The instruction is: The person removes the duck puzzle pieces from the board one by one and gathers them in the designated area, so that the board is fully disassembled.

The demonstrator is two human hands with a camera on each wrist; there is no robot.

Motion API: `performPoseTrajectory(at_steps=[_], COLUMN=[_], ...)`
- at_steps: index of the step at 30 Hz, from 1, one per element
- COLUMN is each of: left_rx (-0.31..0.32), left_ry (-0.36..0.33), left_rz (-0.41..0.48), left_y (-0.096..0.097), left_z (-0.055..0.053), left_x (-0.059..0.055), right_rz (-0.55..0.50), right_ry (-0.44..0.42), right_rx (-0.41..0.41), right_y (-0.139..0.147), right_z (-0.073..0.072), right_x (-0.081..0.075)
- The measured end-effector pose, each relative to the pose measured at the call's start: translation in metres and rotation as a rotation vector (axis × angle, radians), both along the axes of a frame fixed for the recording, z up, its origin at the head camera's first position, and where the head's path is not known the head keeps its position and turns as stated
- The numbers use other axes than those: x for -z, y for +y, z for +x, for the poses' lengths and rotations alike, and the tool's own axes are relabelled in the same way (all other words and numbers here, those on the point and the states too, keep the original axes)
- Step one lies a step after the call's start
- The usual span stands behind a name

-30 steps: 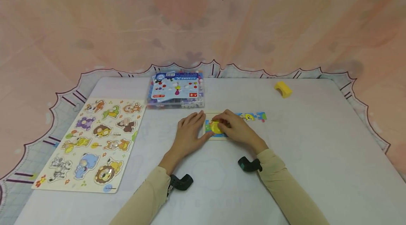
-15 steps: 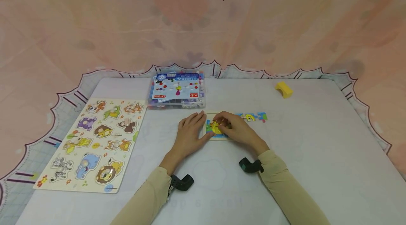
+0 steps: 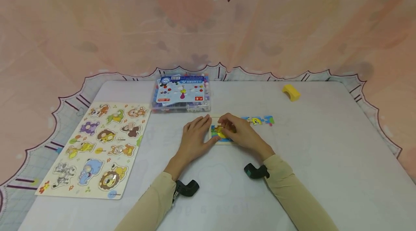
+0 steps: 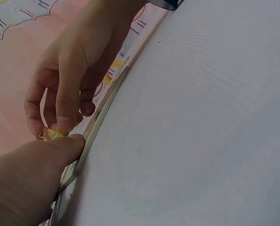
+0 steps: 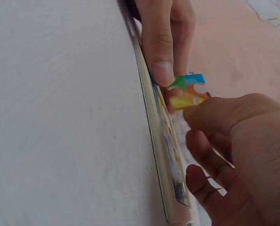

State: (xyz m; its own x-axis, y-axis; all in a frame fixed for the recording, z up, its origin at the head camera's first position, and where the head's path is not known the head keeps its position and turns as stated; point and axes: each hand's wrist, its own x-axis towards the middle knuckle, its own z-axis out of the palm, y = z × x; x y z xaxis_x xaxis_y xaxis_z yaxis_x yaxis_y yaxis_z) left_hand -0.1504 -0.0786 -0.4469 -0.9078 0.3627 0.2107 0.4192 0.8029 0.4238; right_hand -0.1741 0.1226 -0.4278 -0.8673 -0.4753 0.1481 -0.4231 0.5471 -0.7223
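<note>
My left hand (image 3: 195, 137) rests at the left edge of a small wooden puzzle tray (image 3: 224, 143), its fingers extended and the thumb along the near side. Between thumb and fingers, my right hand (image 3: 243, 131) pinches a jigsaw piece (image 5: 188, 89) in green, blue, orange and yellow. In the right wrist view that piece stands tilted up above the tray's surface, close to the left thumb (image 5: 163, 73). Colourful picture parts show inside the tray; the right hand hides much of it. Several more jigsaw pieces (image 3: 256, 120) lie in a row just beyond the right hand.
A large animal peg puzzle board (image 3: 94, 148) lies on the left of the white table (image 3: 325, 173). Behind the hands stands a clear plastic box (image 3: 181, 93) with a blue printed card. A yellow arch block (image 3: 291, 92) sits at the back right.
My right fingers have shifted slightly over the tray, and less of the yellow patch beneath them shows. My left hand keeps its place on the tray's edge.
</note>
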Motion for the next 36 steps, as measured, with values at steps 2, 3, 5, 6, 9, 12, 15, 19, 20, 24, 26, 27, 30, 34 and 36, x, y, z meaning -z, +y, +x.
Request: performPoseTrajectory(at_steps=[2,3,5,6,9,12,15,19,20,24,26,27,30,34,36], left_rx=[0.000,-0.001,0.000,0.000,0.003,0.006,0.008,0.008,0.008,0.003,0.001,0.000,-0.001,-0.001,0.001], left_ry=[0.010,0.016,0.024,0.026,0.020,0.010,0.006,0.014,0.018,0.029,0.033,0.036,0.042,0.036,0.029], left_rz=[0.007,0.010,0.020,0.020,0.016,0.008,0.001,0.004,0.008,0.019,0.026,0.026,0.032,0.028,0.031], left_y=[0.000,0.000,0.000,0.000,0.000,0.000,-0.001,-0.002,-0.002,0.000,0.001,0.001,0.002,0.001,0.000], left_z=[0.000,0.001,0.001,0.001,0.001,0.000,0.000,-0.001,-0.001,0.001,0.001,0.002,0.003,0.003,0.003], left_x=[0.000,0.000,0.001,0.001,0.002,0.003,0.003,0.003,0.003,0.003,0.003,0.002,0.001,-0.001,-0.001], right_rz=[-0.019,-0.031,-0.051,-0.056,-0.059,-0.057,-0.061,-0.049,-0.045,-0.045,-0.042,-0.041,-0.014,0.011,0.013], right_ry=[0.006,0.010,0.010,0.007,-0.007,-0.037,-0.072,-0.085,-0.084,-0.081,-0.074,-0.071,-0.065,-0.075,-0.085], right_rx=[0.005,0.004,0.007,0.009,0.024,0.051,0.073,0.090,0.089,0.087,0.093,0.100,0.130,0.168,0.181], right_y=[-0.001,-0.001,-0.001,0.000,0.003,0.008,0.013,0.019,0.021,0.028,0.032,0.034,0.041,0.050,0.054], right_z=[0.000,0.001,0.001,0.001,0.000,-0.001,-0.002,-0.003,-0.004,-0.003,-0.002,-0.002,0.001,0.005,0.007], right_x=[-0.001,-0.002,-0.003,-0.003,-0.003,-0.004,-0.006,-0.009,-0.009,-0.013,-0.014,-0.014,-0.013,-0.012,-0.012])
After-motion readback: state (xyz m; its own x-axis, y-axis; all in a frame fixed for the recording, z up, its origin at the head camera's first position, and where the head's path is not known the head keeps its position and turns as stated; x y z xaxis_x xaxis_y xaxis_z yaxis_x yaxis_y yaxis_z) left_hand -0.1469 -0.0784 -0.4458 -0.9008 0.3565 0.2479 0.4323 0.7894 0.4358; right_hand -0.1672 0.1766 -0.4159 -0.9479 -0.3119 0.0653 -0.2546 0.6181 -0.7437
